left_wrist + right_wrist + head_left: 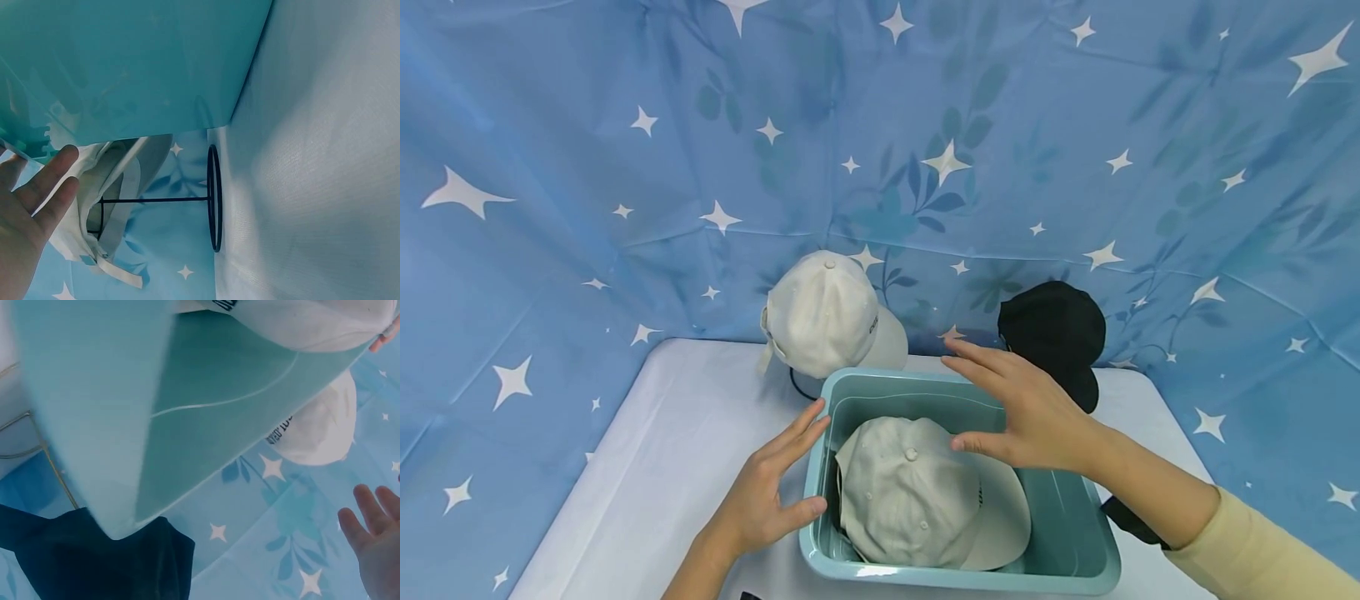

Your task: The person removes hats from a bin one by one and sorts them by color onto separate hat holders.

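Note:
An off-white cap [917, 492] lies crown up in a teal plastic bin [958, 577], its brim toward the right. My left hand [767, 479] is at the bin's left rim, fingers extended and thumb apart, holding nothing. Over the bin's right half hovers my right hand [1022, 404], empty, with its fingers spread toward the far left. Behind the bin, a second off-white cap [823, 317] hangs on a black wire stand [214, 199], seen from below in the left wrist view. A black cap [1052, 329] stands back right, partly covered by my right hand.
Under my right forearm, another black item [1131, 521] shows beside the bin. A gold wire frame [53, 464] stands near the bin in the right wrist view. The white-covered table [685, 425] meets a blue star-patterned cloth [880, 125] at the back and sides.

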Demonstrator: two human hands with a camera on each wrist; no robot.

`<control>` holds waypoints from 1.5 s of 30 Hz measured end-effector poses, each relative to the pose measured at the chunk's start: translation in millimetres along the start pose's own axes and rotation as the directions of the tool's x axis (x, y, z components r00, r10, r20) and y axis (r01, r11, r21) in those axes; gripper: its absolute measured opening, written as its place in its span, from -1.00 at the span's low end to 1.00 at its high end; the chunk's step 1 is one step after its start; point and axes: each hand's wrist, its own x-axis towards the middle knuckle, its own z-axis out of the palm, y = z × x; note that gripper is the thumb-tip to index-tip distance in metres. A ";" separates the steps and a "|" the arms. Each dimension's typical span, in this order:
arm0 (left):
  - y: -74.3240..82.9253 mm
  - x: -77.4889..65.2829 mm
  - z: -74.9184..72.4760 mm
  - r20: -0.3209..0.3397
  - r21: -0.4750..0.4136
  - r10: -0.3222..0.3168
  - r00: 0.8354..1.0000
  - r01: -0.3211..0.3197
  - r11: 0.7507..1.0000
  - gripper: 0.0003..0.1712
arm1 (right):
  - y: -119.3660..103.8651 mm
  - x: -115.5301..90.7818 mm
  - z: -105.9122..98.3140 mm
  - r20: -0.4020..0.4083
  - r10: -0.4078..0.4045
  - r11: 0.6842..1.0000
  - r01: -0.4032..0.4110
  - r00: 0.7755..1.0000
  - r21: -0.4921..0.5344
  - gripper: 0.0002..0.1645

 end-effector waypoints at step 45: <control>1.3 1.1 0.9 -0.010 0.003 0.002 1.000 -0.002 1.000 -0.08 | -5.9 -39.4 63.4 0.252 0.104 0.967 -0.157 0.962 0.199 -0.03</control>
